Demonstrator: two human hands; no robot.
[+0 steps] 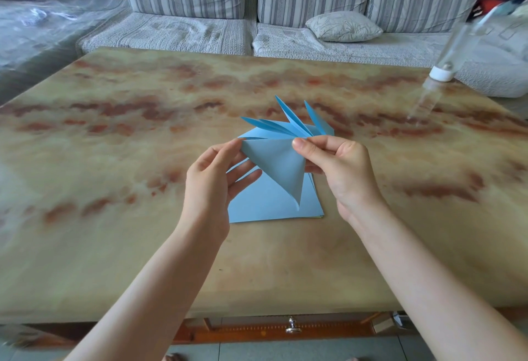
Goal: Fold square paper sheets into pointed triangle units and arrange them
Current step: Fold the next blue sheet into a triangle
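Observation:
I hold a light blue folded paper triangle (278,165) in the air above the table, its point hanging down. My left hand (213,179) pinches its upper left corner. My right hand (335,170) pinches its upper right corner between thumb and forefinger. Under it a stack of flat blue square sheets (271,206) lies on the marble table (143,160). Just beyond my hands, several finished pointed blue units (288,123) lie fanned out with their tips pointing away and left.
A clear bottle with a white cap (441,73) lies blurred at the table's far right. A striped grey sofa (228,26) with a small cushion (343,26) runs behind the table. A drawer knob (292,326) shows under the near edge.

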